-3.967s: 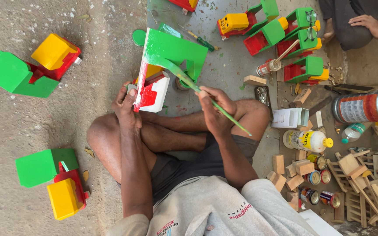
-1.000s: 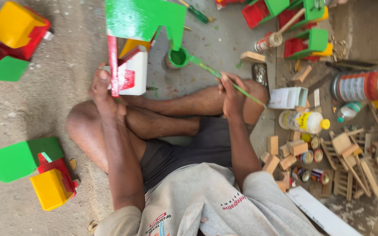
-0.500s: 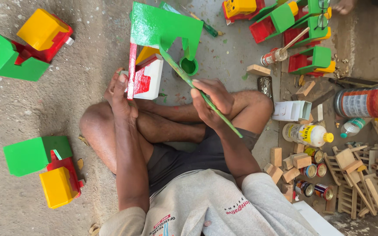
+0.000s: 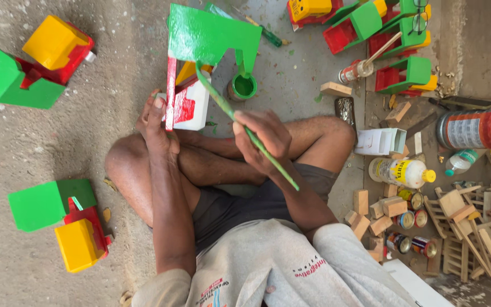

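toy truck (image 4: 200,62) pinched in left hand (image 4: 157,122); right hand (image 4: 262,139) grip pinches green paintbrush (image 4: 245,128).

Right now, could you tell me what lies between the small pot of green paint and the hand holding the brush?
In the head view, only bare grey floor separates the green paint pot from the right hand.

A small floor workshop for painted wooden toys. Finished green, red and yellow toy trucks (image 4: 41,54) stand on bare concrete. Raw wooden offcut blocks (image 4: 370,213), small paint tins (image 4: 413,219) and a white glue bottle (image 4: 399,172) crowd one side.
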